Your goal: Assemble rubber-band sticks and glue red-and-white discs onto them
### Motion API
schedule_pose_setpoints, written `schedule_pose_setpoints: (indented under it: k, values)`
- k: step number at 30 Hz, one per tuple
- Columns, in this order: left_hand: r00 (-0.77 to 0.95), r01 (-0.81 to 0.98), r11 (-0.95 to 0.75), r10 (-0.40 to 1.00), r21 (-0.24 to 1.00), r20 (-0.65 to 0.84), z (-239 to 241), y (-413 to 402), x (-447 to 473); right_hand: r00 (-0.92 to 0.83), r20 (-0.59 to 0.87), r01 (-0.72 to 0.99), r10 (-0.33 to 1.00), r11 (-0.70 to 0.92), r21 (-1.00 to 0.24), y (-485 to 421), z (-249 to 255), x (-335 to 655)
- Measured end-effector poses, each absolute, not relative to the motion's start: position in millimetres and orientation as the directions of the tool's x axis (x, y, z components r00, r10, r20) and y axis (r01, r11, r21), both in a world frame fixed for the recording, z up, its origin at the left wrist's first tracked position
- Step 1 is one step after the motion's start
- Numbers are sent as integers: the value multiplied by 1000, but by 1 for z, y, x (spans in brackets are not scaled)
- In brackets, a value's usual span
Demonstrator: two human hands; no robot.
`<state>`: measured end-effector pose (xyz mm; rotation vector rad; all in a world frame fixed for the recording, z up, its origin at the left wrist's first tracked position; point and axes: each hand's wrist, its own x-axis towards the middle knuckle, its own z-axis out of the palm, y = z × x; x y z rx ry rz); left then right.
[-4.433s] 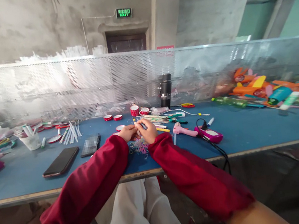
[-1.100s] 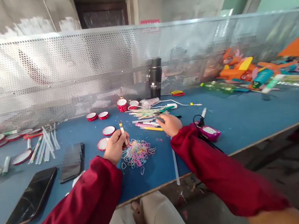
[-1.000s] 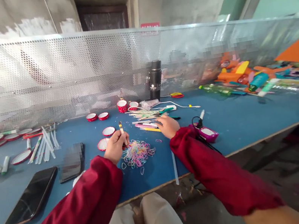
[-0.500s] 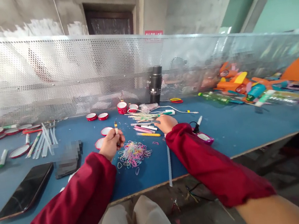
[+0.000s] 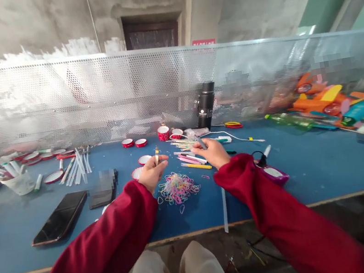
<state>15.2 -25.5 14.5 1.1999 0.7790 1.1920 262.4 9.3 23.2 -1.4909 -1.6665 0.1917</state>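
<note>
My left hand (image 5: 153,171) is closed around a slim pen-like stick (image 5: 157,155), pale yellow with a dark band, held upright; its exact kind is unclear. My right hand (image 5: 213,151) pinches a short grey pen-like piece (image 5: 200,142), partly hidden by the fingers. Between and below the hands lies a loose pile of colourful small rubber bands (image 5: 178,187). Just left of my right hand, several pink, white and yellow pens (image 5: 196,166) lie on the blue table (image 5: 189,221). Red-rimmed round lids (image 5: 144,159) sit behind my left hand.
A phone (image 5: 59,217) and a dark pouch (image 5: 103,194) lie left, near a white cup of markers (image 5: 18,182). A black bottle (image 5: 206,107) stands by the perforated metal screen (image 5: 108,93). Right are a purple device (image 5: 274,173) and orange toy planes (image 5: 319,102).
The view has swung left and tilted up slightly. My right hand has lifted from beside the pens and now shows the grey piece in its fingers. My left hand keeps its stick.
</note>
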Motion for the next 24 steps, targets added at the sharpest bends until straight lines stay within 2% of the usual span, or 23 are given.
schedule_pose_setpoints:
  k: [2,4,9,16,20,24]
  values:
    - [257,-258,-93,953,962,161,17,-29,17,61,494,549,867,385,-742,-9,23,238]
    - [276,-259,-99,946,961,171,19,-31,18,27,496,464,868,428,-775,-24,20,216]
    - [253,-236,-111,952,965,172,20,-30,17,-7,489,397,872,451,-799,-37,12,187]
    - [169,-151,-197,960,969,221,16,-22,13,-37,532,403,846,500,-767,-38,8,177]
    - [161,-375,-64,978,925,133,23,-27,10,-17,565,478,825,503,-720,-42,10,179]
    - [163,-553,39,985,832,62,31,-30,6,-85,640,572,763,563,-596,-46,11,182]
